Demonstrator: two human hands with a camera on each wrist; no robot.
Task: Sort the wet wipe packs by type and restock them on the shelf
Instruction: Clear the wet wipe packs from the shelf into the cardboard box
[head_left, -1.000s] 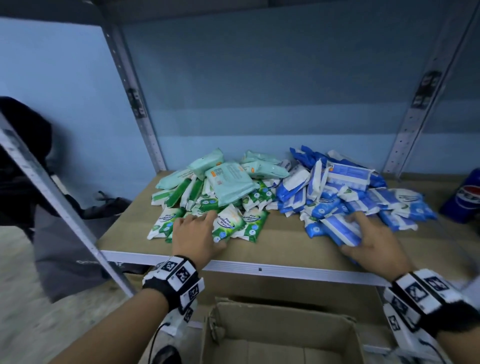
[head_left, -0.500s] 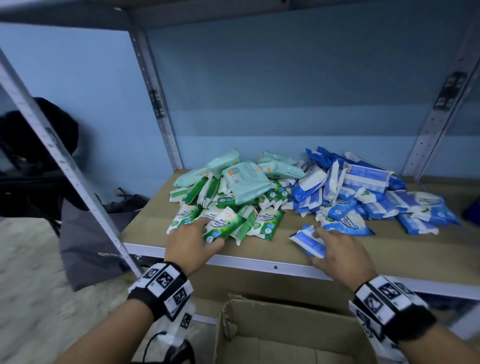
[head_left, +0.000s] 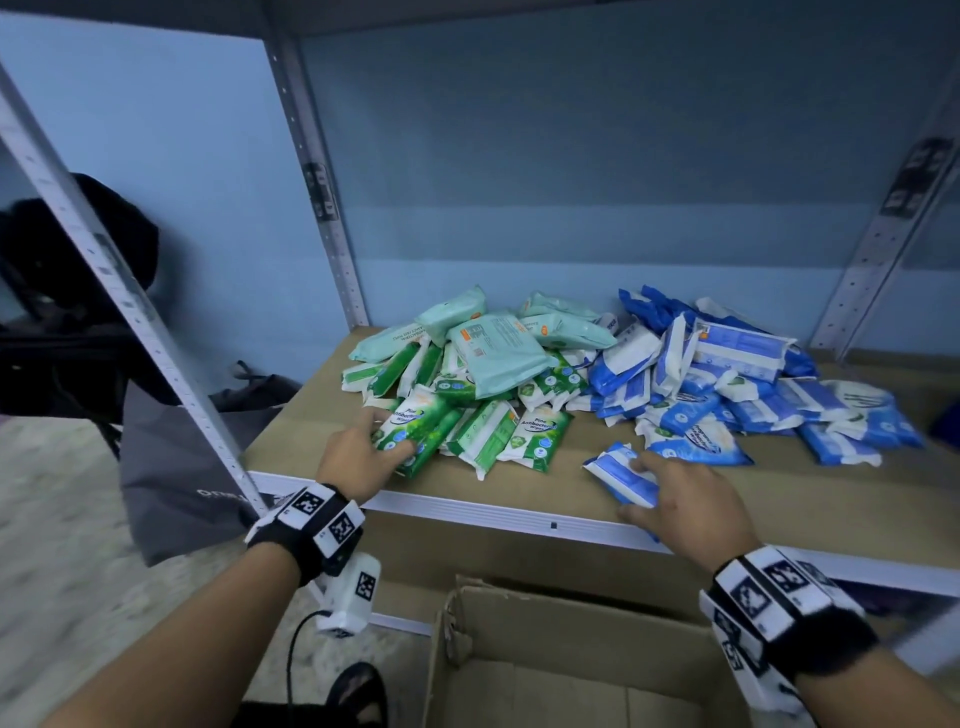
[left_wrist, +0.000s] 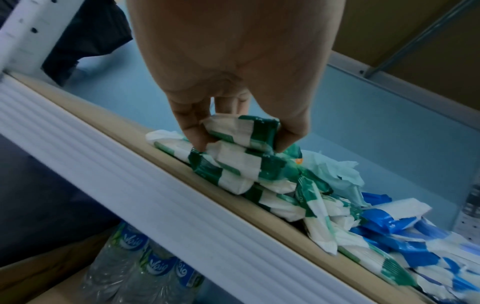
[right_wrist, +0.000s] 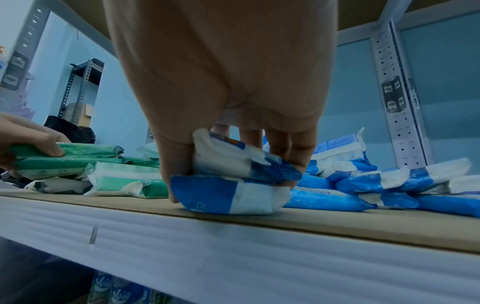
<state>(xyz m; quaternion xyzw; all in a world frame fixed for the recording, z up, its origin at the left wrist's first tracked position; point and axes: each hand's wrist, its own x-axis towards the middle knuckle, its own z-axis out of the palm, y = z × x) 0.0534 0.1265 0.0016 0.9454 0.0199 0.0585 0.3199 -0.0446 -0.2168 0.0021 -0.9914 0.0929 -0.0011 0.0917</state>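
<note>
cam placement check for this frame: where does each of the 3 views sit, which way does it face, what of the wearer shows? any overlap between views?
Head: worn on the head, looking forward and down at the shelf; both forearms, left hand and right hand show.
Left wrist: under the left wrist, looking along the palm at the fingers pinching green packs.
Right wrist: under the right wrist, low at the shelf edge, facing the blue packs that hand grips; palm shows.
Shared: the right wrist view also catches the left hand on the green packs; all views show both piles.

Bare forearms wear black wristbands (head_left: 306, 525) carrying white square-code tags.
</note>
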